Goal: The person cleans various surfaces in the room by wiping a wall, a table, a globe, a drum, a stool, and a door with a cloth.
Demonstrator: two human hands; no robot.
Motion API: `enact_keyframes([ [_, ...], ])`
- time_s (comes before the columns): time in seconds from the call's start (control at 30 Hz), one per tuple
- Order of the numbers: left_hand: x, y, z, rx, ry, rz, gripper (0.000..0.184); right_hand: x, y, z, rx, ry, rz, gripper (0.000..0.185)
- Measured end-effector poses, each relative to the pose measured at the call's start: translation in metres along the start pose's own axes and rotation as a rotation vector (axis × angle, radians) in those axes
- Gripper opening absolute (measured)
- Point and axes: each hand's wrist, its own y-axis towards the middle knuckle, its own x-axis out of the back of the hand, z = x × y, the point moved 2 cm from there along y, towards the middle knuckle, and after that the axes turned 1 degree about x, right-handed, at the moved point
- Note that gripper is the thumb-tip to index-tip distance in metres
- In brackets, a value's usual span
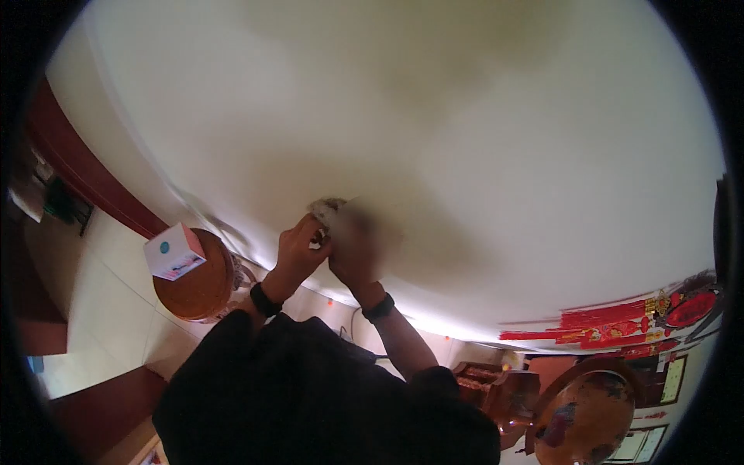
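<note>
1. Two hands are raised before one pale wall [480, 155]. The left hand [296, 252] has its fingers curled narrow; the right hand [356, 248] is blurred, so its grip cannot be told.
2. One greyish, rough-looking thing [325, 208] is at the left hand's fingertips, between the hands' upper parts; whether it is gripped cannot be told.
3. Two dark wristbands [265, 301], one per wrist.
4. Two black sleeves [225, 341], one per arm.
5. One round wooden stool [190, 298], lower left, bearing one white-and-pink box [175, 253].
6. Several red tasselled ornaments [612, 325], lower right.
7. One round, glossy brown surface [597, 415], below the ornaments.
</note>
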Motion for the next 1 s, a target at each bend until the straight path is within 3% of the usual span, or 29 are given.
enact_keyframes([
  [0.1, 0.027, -0.018, 0.044, 0.228, 0.038, -0.029, 0.025, -0.014, 0.024, 0.051, 0.325, -0.139, -0.058, 0.044],
  [0.13, 0.036, -0.018, 0.055, 0.3, 0.05, -0.042, 0.025, -0.021, 0.031, 0.06, 0.327, -0.114, -0.069, 0.044],
  [0.27, 0.061, 0.006, 0.052, 0.202, -0.041, -0.212, 0.025, -0.03, 0.059, 0.084, 0.227, -0.045, -0.043, 0.038],
  [0.43, 0.067, 0.06, -0.001, 0.02, -0.154, -0.345, 0.024, 0.015, 0.094, 0.093, 0.123, 0.1, -0.115, 0.036],
  [0.5, 0.064, 0.073, -0.022, -0.118, -0.106, -0.31, 0.026, 0.028, 0.092, 0.084, 0.156, 0.007, -0.155, 0.042],
  [0.57, 0.055, 0.08, -0.041, -0.227, -0.128, -0.254, 0.028, 0.026, 0.073, 0.054, 0.202, -0.067, -0.33, 0.049],
  [0.67, 0.036, 0.08, -0.058, -0.283, -0.283, -0.078, 0.032, 0.01, 0.028, 0.015, -0.027, -0.001, -0.334, 0.058],
  [0.77, 0.016, 0.06, -0.04, -0.345, -0.175, 0.076, 0.031, -0.004, -0.01, -0.003, -0.167, -0.063, -0.374, 0.062],
  [0.87, 0.0, 0.029, -0.004, -0.283, -0.171, 0.225, 0.026, -0.014, -0.027, 0.009, -0.245, -0.152, -0.339, 0.058],
  [1.0, 0.009, 0.01, 0.027, -0.19, -0.174, 0.344, 0.023, -0.04, -0.057, 0.007, -0.254, -0.237, -0.135, 0.054],
])
